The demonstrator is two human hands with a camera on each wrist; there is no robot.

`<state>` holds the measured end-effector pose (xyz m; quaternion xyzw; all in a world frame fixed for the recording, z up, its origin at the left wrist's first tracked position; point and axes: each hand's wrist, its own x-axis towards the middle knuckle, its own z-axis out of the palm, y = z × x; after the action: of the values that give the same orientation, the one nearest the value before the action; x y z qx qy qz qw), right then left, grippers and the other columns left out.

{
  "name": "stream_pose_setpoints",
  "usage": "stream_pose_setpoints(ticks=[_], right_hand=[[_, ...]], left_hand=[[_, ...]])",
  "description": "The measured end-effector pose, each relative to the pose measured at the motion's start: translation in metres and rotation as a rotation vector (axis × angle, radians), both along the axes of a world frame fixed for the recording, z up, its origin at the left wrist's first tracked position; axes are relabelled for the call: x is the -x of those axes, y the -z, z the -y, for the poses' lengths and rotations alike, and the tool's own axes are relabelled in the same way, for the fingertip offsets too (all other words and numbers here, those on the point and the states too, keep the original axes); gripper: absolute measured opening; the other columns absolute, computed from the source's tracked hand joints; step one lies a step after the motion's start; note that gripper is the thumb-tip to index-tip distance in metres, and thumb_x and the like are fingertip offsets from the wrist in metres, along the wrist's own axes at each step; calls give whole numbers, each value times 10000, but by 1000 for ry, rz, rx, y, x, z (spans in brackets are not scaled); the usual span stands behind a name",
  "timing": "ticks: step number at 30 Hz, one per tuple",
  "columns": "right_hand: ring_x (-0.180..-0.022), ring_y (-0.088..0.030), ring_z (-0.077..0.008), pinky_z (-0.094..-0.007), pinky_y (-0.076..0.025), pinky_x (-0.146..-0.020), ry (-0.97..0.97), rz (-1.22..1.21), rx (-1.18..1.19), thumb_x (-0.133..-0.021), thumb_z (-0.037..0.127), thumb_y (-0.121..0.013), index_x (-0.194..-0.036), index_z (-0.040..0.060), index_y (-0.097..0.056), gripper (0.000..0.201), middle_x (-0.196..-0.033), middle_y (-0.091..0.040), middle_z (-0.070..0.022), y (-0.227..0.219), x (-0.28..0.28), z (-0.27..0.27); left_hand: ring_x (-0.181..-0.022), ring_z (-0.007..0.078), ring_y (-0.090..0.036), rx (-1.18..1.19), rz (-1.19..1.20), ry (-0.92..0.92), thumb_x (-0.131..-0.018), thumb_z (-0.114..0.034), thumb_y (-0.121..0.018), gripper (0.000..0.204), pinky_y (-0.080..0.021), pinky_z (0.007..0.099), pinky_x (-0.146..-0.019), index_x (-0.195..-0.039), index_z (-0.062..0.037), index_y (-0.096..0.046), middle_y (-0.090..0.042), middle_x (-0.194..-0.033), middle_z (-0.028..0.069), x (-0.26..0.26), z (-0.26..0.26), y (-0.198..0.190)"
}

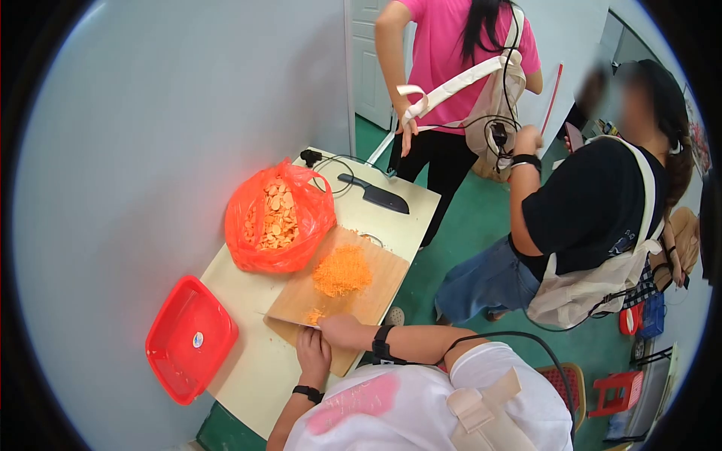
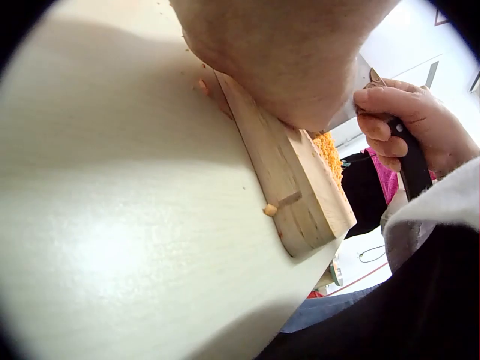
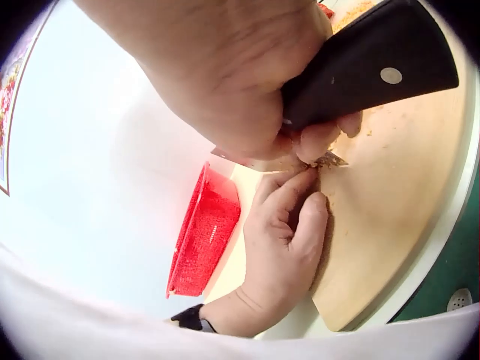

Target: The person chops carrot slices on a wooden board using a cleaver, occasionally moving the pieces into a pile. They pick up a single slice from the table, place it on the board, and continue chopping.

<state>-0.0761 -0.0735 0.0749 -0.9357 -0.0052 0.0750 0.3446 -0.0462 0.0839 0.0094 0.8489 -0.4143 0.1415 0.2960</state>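
Note:
My right hand [image 1: 342,331] grips a knife by its black handle [image 3: 375,64] at the near left part of the wooden cutting board [image 1: 387,270]. Orange bits cling by the blade in the right wrist view. My left hand [image 3: 281,240] is beside the blade at the board's edge, fingers bent and fingertips right at the metal; I cannot tell whether they pinch anything. On the board lies a pile of finely chopped orange vegetable [image 1: 342,272], with a smaller heap [image 1: 314,316] near my hands.
A red plastic bag [image 1: 320,207] of orange slices [image 1: 277,214] stands behind the board. Another dark knife [image 1: 385,197] and a cable lie at the table's far end. A red basin [image 1: 169,334] sits at the left, by the wall. Two people [image 1: 594,203] stand beyond the table.

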Motion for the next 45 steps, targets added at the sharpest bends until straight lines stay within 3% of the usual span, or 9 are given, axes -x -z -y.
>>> stream_pose_setpoints(ticks=[6, 17, 28, 38, 45], right_hand=[[-791, -641, -395, -480, -500, -684, -29, 18, -51, -888, 144, -409, -932, -9, -580, 234, -852, -649, -239, -13, 2, -4], [-740, -635, -380, -475, -490, -642, 51, 74, 4, -858, 218, -493, -914, 42, -606, 216, -770, -644, -198, 10, 3, 10], [-758, -638, -376, -472, -500, -658, 163, 64, 39, -798, 221, -588, -911, 58, -602, 199, -788, -650, -192, -11, 14, 33], [-713, -623, -389, -490, -491, -644, 252, 44, 36, -815, 231, -556, -927, 46, -600, 220, -754, -639, -207, -20, 13, 51], [-704, -618, -391, -490, -482, -633, 308, 54, 7, -811, 221, -562, -921, 39, -593, 215, -739, -631, -212, -16, 13, 59]], left_hand=[[-1018, 387, -526, -36, -88, 8, -777, -57, -598, 237, -432, 451, -888, -996, 30, -615, -582, -1014, 190, -3, -1, -6], [-952, 358, -565, -36, -52, 28, -778, -55, -592, 237, -464, 416, -848, -995, 35, -626, -595, -1028, 175, -6, -1, -15], [-991, 348, -553, -151, -16, 53, -759, -62, -603, 305, -456, 409, -875, -1053, 18, -606, -584, -1077, 178, -17, -3, -17], [-1025, 342, -538, -256, -109, 67, -748, -64, -649, 362, -458, 412, -886, -1099, -21, -571, -549, -1132, 161, -48, -6, -31], [-1092, 322, -507, -339, -40, 228, -711, -78, -682, 452, -431, 401, -927, -1141, -36, -548, -541, -1169, 137, -81, 10, -42]])
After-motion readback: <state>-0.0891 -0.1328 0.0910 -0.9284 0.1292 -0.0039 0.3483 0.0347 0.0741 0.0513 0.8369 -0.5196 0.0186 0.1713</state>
